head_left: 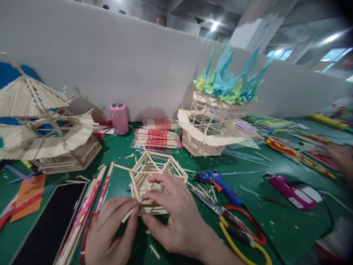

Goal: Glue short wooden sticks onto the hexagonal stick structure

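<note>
A small framework of thin wooden sticks, many-sided and open at the top, sits on the green table in front of me. My left hand pinches a short wooden stick against the near left corner of this framework. Over its front side, my right hand grips the same corner area, thumb low and fingers curled above. Part of the near side is hidden behind my right hand.
A blue glue gun, scissors and yellow-handled pliers lie right. Stick pagodas stand left and behind. A phone, stick packs, a pink flask and a purple power strip surround. Another person's hand is far right.
</note>
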Available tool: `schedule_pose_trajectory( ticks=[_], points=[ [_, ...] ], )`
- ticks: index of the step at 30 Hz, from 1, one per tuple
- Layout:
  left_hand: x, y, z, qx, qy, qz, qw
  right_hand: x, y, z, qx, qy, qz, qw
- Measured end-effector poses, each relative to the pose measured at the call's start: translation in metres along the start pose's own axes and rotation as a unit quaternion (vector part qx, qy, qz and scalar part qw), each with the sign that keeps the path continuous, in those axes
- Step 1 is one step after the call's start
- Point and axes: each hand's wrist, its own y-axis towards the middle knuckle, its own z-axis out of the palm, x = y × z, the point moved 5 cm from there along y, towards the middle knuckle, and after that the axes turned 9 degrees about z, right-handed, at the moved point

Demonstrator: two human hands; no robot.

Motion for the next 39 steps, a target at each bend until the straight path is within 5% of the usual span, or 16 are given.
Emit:
schedule_pose_trajectory(
  ticks=[39],
  points=[
    [0.0005,-0.0001,-0.0001,-0.001,0.004,-0.005,1.0,-0.0009,0.0016,0.0004,0.002,-0.003,0.003,1.0]
  ],
)
